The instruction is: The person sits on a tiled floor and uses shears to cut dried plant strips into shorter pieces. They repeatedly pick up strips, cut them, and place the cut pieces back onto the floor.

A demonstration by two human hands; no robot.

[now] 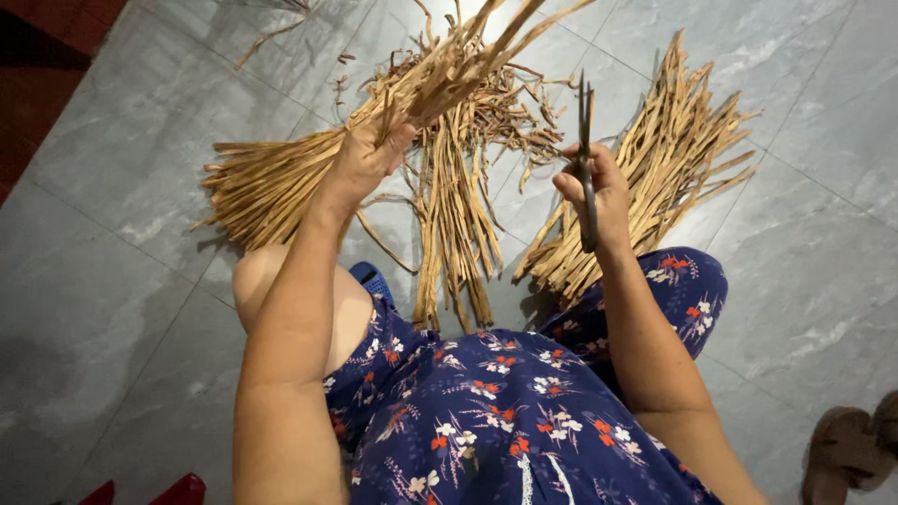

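Left hand (367, 154) clamps a bunch of dry fibre strips (449, 70), raised w/ ends up; right hand (591, 192) grips dark scissors (586, 159), blades up, near a strip pile (655, 178) on the grey tile floor (122, 187).

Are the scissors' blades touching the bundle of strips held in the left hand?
Apart. In the head view the scissors in the right hand point upward, with bare floor showing between the blades and the raised bundle gripped by the left hand.
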